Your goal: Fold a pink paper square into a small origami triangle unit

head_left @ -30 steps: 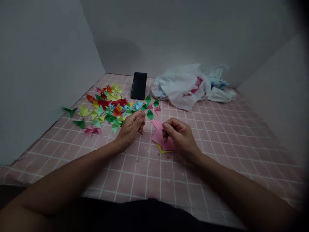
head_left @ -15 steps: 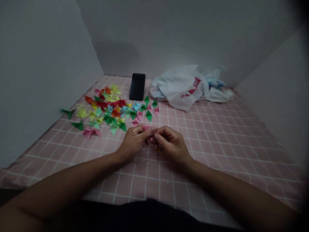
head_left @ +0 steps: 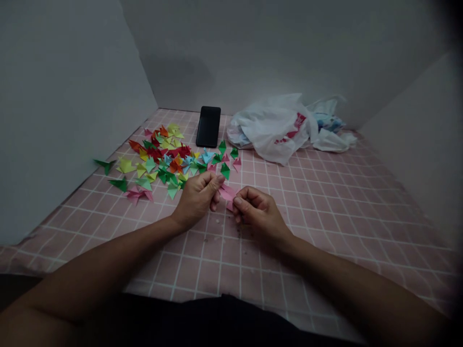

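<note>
Between my two hands is a pink folded paper piece (head_left: 227, 192), pinched at both sides. My left hand (head_left: 198, 196) grips its upper left end between thumb and fingers. On the lower right end, my right hand (head_left: 258, 209) closes thumb against forefinger. The fingers cover both ends, so its full folded shape is hidden. Just beyond my left hand lies a spread of small folded paper cranes (head_left: 166, 174) in green, red, yellow, orange, blue and pink. A pink paper crane (head_left: 139, 193) sits at the near left edge of that spread.
A black phone (head_left: 209, 126) lies at the back of the pink checked tablecloth (head_left: 325, 207). To its right is a crumpled white plastic bag (head_left: 273, 127) with red print, beside another bag with blue markings (head_left: 330, 123). Pale walls enclose the table's back and sides.
My hands have drawn apart, the left one shifting up and left. More of the pink paper now shows stretched between them. The view has shifted slightly.
</note>
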### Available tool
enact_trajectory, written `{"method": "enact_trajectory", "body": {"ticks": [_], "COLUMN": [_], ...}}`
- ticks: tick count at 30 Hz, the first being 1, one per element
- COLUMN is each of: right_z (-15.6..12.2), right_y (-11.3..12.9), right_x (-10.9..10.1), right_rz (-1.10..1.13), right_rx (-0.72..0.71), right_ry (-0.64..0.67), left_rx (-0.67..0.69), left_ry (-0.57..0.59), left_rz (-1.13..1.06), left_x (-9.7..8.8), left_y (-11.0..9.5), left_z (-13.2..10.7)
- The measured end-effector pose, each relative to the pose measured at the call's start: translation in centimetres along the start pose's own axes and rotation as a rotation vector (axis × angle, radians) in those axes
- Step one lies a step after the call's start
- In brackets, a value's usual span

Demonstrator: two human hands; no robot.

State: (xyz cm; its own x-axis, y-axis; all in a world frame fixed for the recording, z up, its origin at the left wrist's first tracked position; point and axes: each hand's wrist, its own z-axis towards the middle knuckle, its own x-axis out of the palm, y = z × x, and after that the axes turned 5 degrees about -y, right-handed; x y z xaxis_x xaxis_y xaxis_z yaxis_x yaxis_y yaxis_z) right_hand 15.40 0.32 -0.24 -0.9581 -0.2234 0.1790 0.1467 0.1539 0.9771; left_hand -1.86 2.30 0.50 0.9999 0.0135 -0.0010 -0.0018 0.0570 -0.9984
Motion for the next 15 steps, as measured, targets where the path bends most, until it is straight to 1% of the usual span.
{"method": "enact_trajectory", "body": {"ticks": [2, 5, 6, 7, 8, 9, 10, 11, 15], "right_z": [0.0, 0.1, 0.1, 0.2, 0.2, 0.3, 0.3, 0.3, 0.2], "right_y": [0.0, -0.2, -0.3, -0.3, -0.4, -0.4, -0.4, -0.4, -0.5], "right_x": [0.0, 0.0, -0.1, -0.1, -0.1, -0.2, -0.2, -0.2, -0.2], "right_rz": [-0.001, 0.027, 0.032, 0.035, 0.032, 0.021, 0.003, -0.014, -0.059], "right_rx": [-0.004, -0.014, -0.019, -0.023, -0.029, -0.036, -0.042, -0.047, -0.048], "right_ry": [-0.023, -0.063, -0.076, -0.087, -0.093, -0.091, -0.082, -0.071, -0.007], "left_rx": [0.059, 0.073, 0.069, 0.039, -0.013, -0.065, -0.095, -0.102, -0.12], "left_ry": [-0.085, -0.199, -0.18, -0.13, -0.049, 0.071, 0.165, 0.2, 0.15], "left_rz": [0.039, -0.049, -0.063, -0.067, -0.058, -0.018, -0.01, -0.034, -0.065], "left_x": [-0.5, -0.7, -0.6, -0.4, -0.2, 0.1, 0.4, 0.7, 1.1], "left_y": [0.1, 0.2, 0.2, 0.2, 0.2, 0.1, 0.1, 0.1, 0.2], "left_z": [0.5, 1.1, 1.1, 0.9, 0.7, 0.4, 0.1, -0.3, -1.0]}}
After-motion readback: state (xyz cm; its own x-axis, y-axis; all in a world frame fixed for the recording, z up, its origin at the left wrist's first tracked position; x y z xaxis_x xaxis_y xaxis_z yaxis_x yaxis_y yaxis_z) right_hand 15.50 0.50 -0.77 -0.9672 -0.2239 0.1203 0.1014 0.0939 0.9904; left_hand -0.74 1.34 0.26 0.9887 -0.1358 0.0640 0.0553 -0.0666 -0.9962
